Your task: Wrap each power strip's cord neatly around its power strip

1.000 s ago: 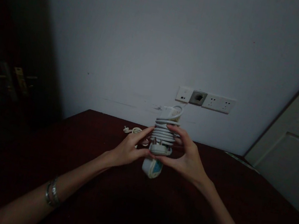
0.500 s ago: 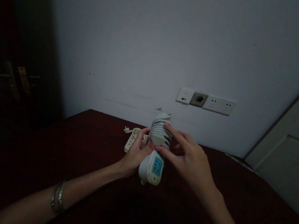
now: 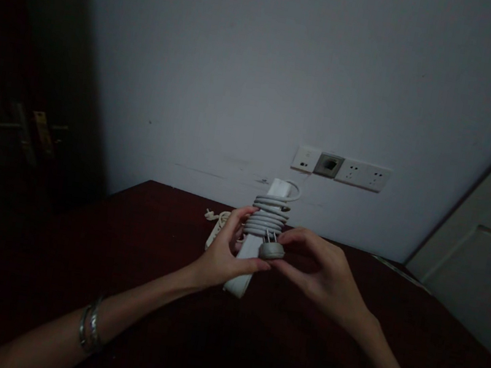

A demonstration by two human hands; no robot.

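Note:
A white power strip [image 3: 248, 248] is held up above the table, tilted, with its grey cord [image 3: 267, 217] wound several times around the middle. My left hand [image 3: 225, 254] grips it from the left, thumb across the front. The cord's grey plug [image 3: 271, 250] sits at the strip's right side, its metal pins pointing up towards the coils. My right hand [image 3: 324, 270] pinches this plug between thumb and fingers. A loop of cord sticks out near the strip's far end. Behind my left hand, a second, cream power strip [image 3: 211, 239] lies on the table, partly hidden.
The dark red table [image 3: 165, 221] reaches back to a pale wall. Wall sockets [image 3: 361, 174] and a grey-framed wall plate [image 3: 328, 165] are set above its back edge. A dark door with a handle [image 3: 44, 130] stands left, a white panelled door [image 3: 489, 260] right.
The power strip has been turned over, so the blue-labelled socket face is out of sight. The plug now stands out from the coils in my right hand's fingers.

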